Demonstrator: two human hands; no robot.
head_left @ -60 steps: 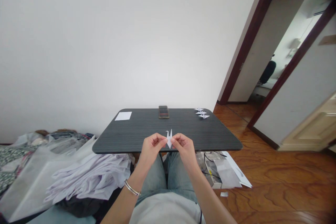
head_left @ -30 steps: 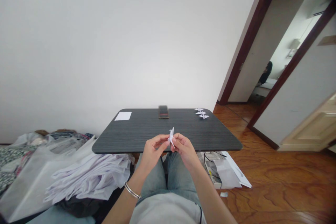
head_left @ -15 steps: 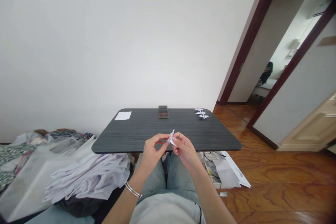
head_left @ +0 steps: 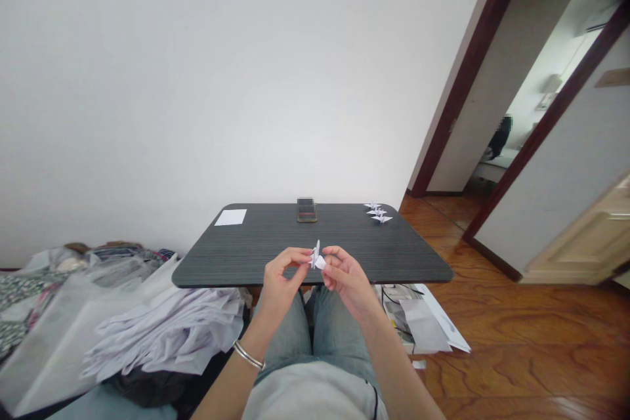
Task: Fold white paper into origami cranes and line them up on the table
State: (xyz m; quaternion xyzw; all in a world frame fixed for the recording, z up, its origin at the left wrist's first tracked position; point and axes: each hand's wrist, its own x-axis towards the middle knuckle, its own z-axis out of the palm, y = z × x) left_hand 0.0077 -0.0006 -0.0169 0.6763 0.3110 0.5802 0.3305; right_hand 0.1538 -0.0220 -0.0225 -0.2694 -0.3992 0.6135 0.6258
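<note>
A small white folded paper figure (head_left: 316,257) is pinched between both my hands just above the near edge of the dark table (head_left: 256,256). My left hand (head_left: 280,279), with a bracelet on its wrist, grips the figure from the left with thumb and fingertips. From the right, my right hand (head_left: 347,275) holds its lower part with curled fingers. One thin point of the paper sticks upward.
Three finished white paper cranes (head_left: 378,212) stand at the table's far right. A phone (head_left: 306,209) lies at the far middle and a white paper sheet (head_left: 231,217) at the far left. Crumpled bags and cloth (head_left: 147,335) lie left; papers (head_left: 423,328) on the wooden floor right.
Earlier the figure was held spread between both hands with two points up. It has since been turned and folded narrower, and my fingers have closed in nearer each other.
</note>
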